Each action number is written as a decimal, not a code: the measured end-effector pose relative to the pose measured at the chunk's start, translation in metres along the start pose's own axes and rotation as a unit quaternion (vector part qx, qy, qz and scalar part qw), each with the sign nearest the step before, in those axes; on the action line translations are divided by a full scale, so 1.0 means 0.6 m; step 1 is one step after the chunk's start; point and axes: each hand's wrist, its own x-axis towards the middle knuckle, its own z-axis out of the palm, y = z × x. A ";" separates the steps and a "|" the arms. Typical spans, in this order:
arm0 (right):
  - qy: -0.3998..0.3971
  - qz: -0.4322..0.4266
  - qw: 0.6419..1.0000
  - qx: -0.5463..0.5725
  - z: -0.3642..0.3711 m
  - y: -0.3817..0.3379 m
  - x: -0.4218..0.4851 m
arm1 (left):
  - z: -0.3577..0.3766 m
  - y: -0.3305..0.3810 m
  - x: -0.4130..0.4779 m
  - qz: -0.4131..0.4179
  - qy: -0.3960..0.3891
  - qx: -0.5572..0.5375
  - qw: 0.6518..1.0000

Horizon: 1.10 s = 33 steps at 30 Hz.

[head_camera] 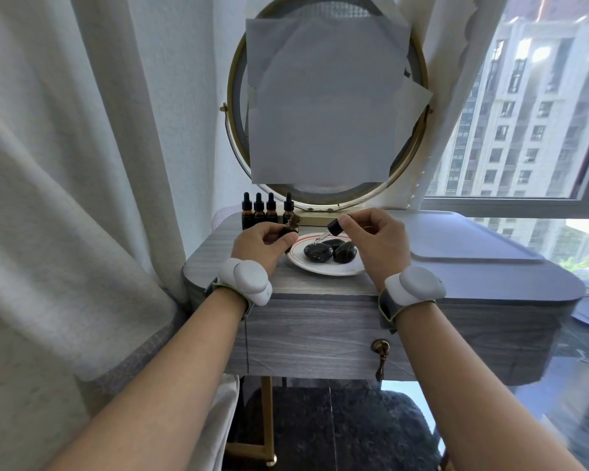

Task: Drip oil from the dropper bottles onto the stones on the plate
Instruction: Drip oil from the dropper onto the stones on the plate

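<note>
A white plate (323,268) with a red ring sits on the grey dresser top and carries three shiny black stones (318,252). My left hand (262,243) grips an uncapped amber bottle (292,225), tilted, just left of the plate. My right hand (374,237) pinches a black-capped dropper (334,228); its glass tip points down-left and hovers right over the leftmost stone. Several capped amber dropper bottles (265,210) stand in a row behind my left hand.
A round gold-framed mirror (327,107) covered with paper stands behind the plate. Curtains (65,198) hang close on the left. A window (524,107) is on the right. The dresser (473,246) has a front drawer with a brass pull (381,351).
</note>
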 end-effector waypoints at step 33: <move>0.087 -0.010 0.995 -0.040 -0.028 0.016 0.018 | -0.001 0.005 -0.003 -0.013 0.005 0.003 1.000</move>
